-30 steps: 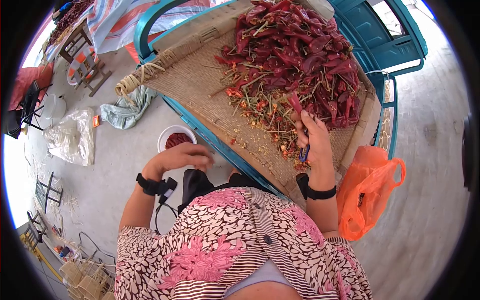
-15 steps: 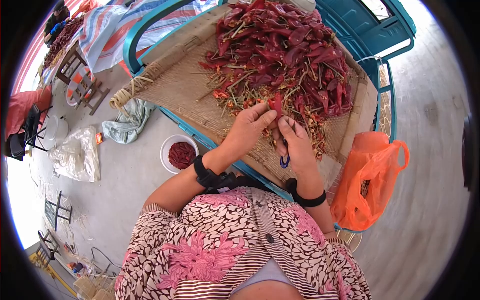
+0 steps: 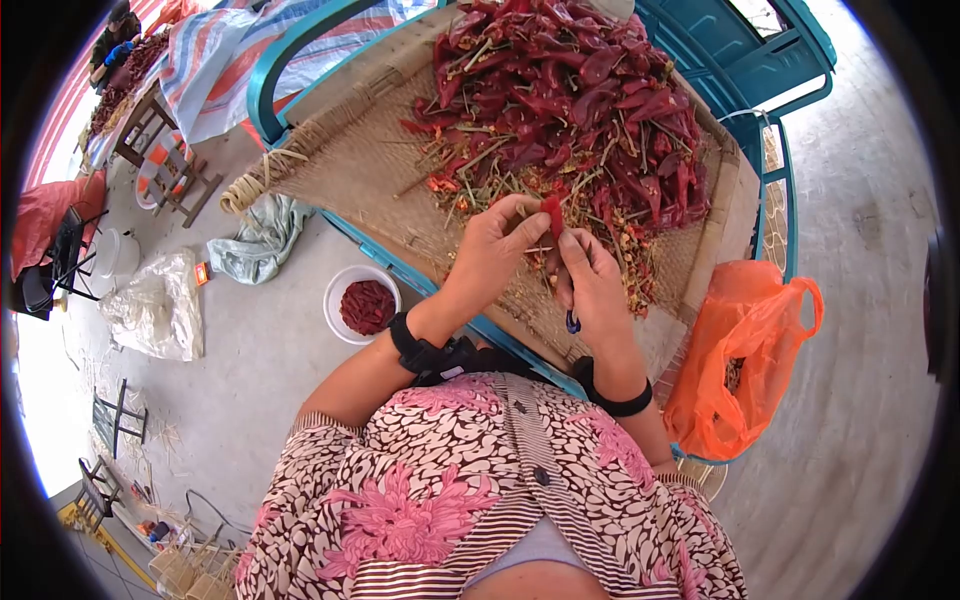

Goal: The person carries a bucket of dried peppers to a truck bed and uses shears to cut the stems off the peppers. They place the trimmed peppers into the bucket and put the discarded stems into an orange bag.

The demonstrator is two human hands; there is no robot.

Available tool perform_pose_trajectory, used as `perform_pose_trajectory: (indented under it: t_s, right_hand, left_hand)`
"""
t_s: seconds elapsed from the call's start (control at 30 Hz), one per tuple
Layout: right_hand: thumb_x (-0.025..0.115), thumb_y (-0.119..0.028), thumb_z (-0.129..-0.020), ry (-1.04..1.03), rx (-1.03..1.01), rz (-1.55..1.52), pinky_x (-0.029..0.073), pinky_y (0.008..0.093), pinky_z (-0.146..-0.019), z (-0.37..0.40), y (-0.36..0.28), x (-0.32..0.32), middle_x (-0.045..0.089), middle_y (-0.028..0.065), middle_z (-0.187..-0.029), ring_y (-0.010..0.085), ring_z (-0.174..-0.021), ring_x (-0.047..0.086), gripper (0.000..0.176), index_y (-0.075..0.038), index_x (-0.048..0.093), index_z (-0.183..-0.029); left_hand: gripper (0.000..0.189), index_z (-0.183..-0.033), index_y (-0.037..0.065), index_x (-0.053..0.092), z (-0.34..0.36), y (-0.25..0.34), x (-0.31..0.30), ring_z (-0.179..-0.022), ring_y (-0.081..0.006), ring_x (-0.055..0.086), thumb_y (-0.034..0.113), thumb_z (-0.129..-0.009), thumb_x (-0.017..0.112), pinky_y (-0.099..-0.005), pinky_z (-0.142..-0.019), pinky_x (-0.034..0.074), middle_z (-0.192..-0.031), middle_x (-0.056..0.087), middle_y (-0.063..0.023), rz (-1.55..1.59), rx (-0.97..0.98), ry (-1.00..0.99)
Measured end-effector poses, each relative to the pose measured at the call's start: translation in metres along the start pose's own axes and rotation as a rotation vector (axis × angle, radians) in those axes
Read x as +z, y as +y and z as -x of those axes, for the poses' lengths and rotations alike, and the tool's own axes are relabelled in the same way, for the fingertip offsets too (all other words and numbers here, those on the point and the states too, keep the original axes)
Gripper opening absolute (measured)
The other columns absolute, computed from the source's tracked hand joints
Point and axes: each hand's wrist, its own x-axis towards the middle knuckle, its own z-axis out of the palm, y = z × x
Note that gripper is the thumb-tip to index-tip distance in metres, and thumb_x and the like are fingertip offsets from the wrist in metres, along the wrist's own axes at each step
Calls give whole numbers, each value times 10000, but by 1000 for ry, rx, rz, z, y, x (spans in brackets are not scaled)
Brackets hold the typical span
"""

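My left hand (image 3: 497, 245) pinches a dried red chili pepper (image 3: 553, 214) between thumb and fingers, above the front of the pile. Close beside it on the right, my right hand (image 3: 595, 285) is closed, its thumb and fingertips at the pepper's lower end. A blue loop handle (image 3: 573, 322) sticks out below the right fingers; the rest of that tool is hidden, though it looks like small scissors. Beyond both hands rises a big heap of dried red chilies (image 3: 570, 100) with stems. Stem bits and seeds (image 3: 510, 190) are scattered along its near edge.
The heap lies on a woven mat (image 3: 370, 185) over a blue metal cart frame (image 3: 262, 85). A white bowl of chilies (image 3: 332, 300) stands on the floor at left. An orange plastic bag (image 3: 745, 360) hangs at right. Another person (image 3: 118, 45) with blue gloves is far left.
Both hands stay close together at the pepper, with a slight shift of the fingers. The blue loop has turned and shows less now. The whole view has moved slightly.
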Motion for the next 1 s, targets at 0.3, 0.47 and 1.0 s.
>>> perform_pose_trajectory:
  t_s: [0.3,0.47,1.0]
  right_hand:
    - [634,-169,-844,328,-384,1073,487,411,-710,-39,-8,-17,591,117,-948,311,-828,622,229,-108,590,-1060]
    - [632,-157,-832,318,-505,1277,510,453,-645,-97,-1,-20,572,103,-973,339,-786,631,331,-207,536,-1145]
    - [607,-203,-922,129,-108,-240,281,203,-356,-59,-10,-41,668,83,-901,34,-400,364,170,-79,562,-1030]
  left_hand:
    - [109,-996,46,564,-16,1,-9,-844,-142,576,145,-951,563,-268,-809,445,-1060,632,-85,-680,437,234]
    - [118,-1063,50,432,-12,20,-16,-882,-197,621,111,-976,484,-312,-768,511,-1060,618,-138,211,149,123]
    - [217,-1056,33,593,139,-84,-250,-704,-130,614,69,-843,578,-268,-604,481,-856,674,-85,-831,-239,449]
